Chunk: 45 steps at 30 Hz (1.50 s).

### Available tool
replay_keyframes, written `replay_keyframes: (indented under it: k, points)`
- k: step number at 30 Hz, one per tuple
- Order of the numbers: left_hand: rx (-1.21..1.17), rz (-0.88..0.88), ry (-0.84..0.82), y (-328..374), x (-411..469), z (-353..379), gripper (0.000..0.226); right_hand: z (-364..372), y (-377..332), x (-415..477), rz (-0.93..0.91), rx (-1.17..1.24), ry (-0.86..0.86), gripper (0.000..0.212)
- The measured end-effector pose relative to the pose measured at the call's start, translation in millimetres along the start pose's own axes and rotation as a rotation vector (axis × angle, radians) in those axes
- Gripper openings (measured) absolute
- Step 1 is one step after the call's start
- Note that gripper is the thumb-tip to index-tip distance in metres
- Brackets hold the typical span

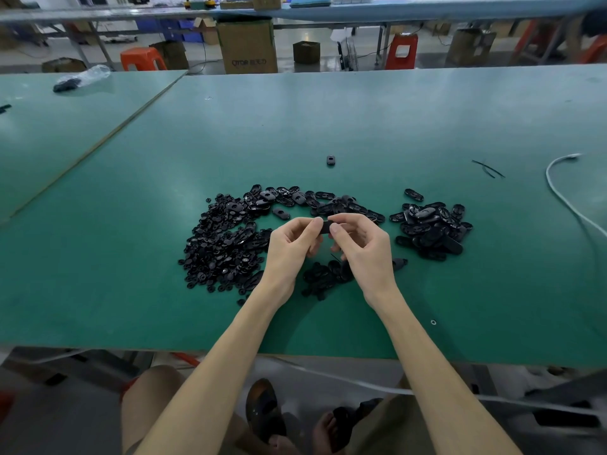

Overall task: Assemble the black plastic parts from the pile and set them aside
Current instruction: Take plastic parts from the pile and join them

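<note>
Bench (328, 110): plain teal-green, pale front edge. Pile (223, 244): black throughout, some glossy highlights. Right heap (430, 231): same black. Lone part (330, 160): black. Held part (325, 228): black. Cable (558, 188): white. Ties (487, 168): black. Stools (143, 59): orange-red. Box (247, 46): brown cardboard, dark lettering. Crates (184, 31): blue. Bag (93, 73): clear, black contents. Far bench (427, 9): pale blue. Sandal (262, 412): dark. Shorts (387, 428): khaki.

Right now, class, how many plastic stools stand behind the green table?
2 for certain: an orange stool at back left, a red stool right of centre. Reddish shapes far right may be more.
</note>
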<state>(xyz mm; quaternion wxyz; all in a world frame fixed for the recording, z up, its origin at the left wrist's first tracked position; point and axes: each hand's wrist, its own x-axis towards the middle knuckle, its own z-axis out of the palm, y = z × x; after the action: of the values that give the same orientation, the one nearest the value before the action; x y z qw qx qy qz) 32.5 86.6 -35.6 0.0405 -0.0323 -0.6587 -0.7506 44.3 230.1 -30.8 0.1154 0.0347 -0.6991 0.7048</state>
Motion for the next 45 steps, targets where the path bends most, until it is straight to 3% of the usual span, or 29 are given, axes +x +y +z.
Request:
replay_keyframes:
  k: [7, 12, 31, 45]
  points:
    - [-0.064, -0.021, 0.017, -1.2, 1.7, -0.5, 0.030, 0.3, 1.5, 0.7, 0.053, 0.047, 0.020, 0.009]
    - [-0.009, -0.002, -0.036, -0.6, 0.2, -2.2, 0.017, -0.6, 2.6, 1.3, 0.069, 0.049, 0.035, 0.013]
    - [-0.070, -0.029, -0.027, 5.0, -2.2, -2.1, 0.008, -1.5, 2.5, 0.2, 0.037, 0.011, -0.040, 0.010]
    - [0.035, 0.036, -0.072, 9.9, -6.4, 1.6, 0.029, -0.5, 4.0, 1.2, 0.021, 0.007, 0.012, 0.005]
